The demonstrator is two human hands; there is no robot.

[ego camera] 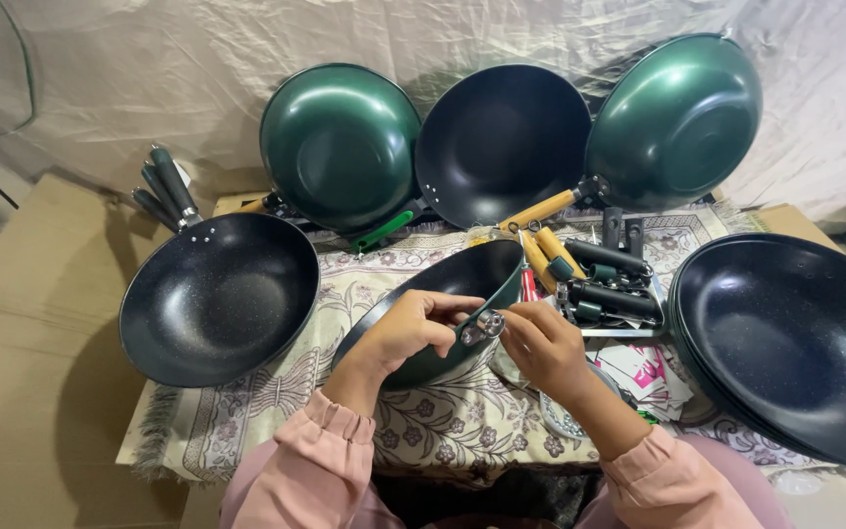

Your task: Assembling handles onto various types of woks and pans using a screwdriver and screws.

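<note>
Handle job looks partway through as far as I can judge: three pans already wear handles, the green one point(341, 145) and the black one point(501, 142) leaning on the cloth backdrop behind the mat point(443, 431), plus the green one point(676, 120) at the mat's far right corner with a wooden handle. The stack point(219, 294) off the mat's left edge has its grips too. The pan point(443, 304) in the middle of the mat is the one in progress, tipped on its side, and the black pans point(795, 343) off the mat's right edge show no handle from here, so those look left to do. Loose handles point(599, 279) sit in a heap toward the back right of the mat. Left hand point(408, 328) is curled around the tipped pan's rim, fingers closed on it, thumb near the fitting. Right hand point(540, 343) pinches a small metal bracket point(487, 323) right at that rim, fingertips point(513, 328) nearly together. Whether the bracket is fastened yet, I can't tell.
</note>
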